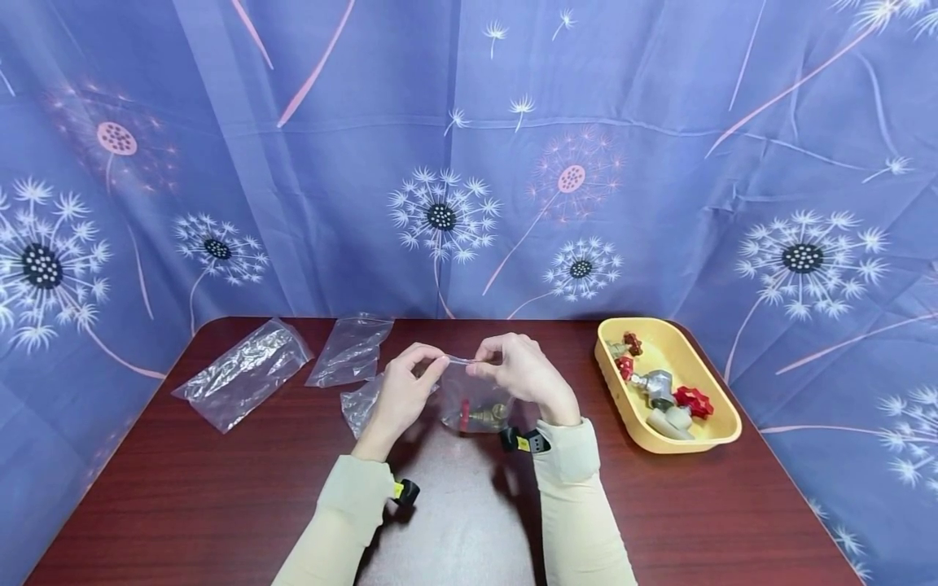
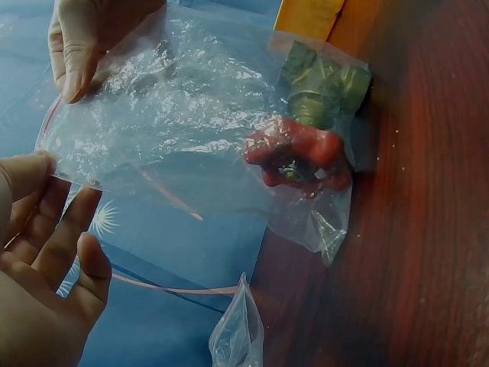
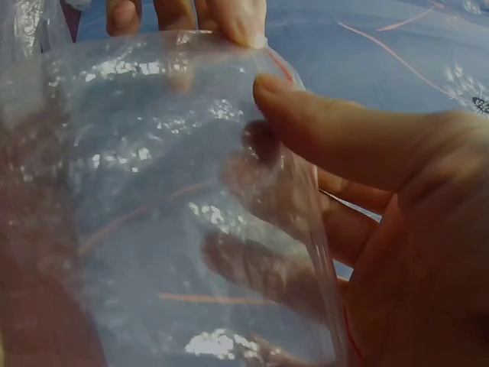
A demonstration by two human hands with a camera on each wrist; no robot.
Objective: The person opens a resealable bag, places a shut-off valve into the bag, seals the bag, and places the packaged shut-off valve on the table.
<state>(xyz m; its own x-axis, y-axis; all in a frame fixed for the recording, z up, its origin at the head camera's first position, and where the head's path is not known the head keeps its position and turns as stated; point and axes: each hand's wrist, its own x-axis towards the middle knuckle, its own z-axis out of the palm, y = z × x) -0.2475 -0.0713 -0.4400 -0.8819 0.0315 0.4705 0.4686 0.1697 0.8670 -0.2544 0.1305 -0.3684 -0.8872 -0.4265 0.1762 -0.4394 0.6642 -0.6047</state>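
Observation:
A clear zip bag (image 1: 458,389) hangs upright between my hands, its top edge level with my fingertips. Inside its bottom lies a brass valve (image 1: 489,413) with a red handwheel (image 2: 299,157), close to the tabletop. My left hand (image 1: 405,388) pinches one top corner between thumb and forefinger. At the other end of the top edge, my right hand (image 1: 522,373) pinches the plastic, thumb in front and fingers behind, as the right wrist view shows. A red line (image 3: 279,63) runs along the bag's mouth. Whether the seal is closed I cannot tell.
Several clear plastic bags, among them a large one (image 1: 245,374) and a smaller one (image 1: 352,350), lie flat at the back left of the table (image 1: 220,505). On the right stands a yellow tray (image 1: 707,374) with several valves and pipe fittings. A blue patterned curtain (image 1: 469,98) hangs behind.

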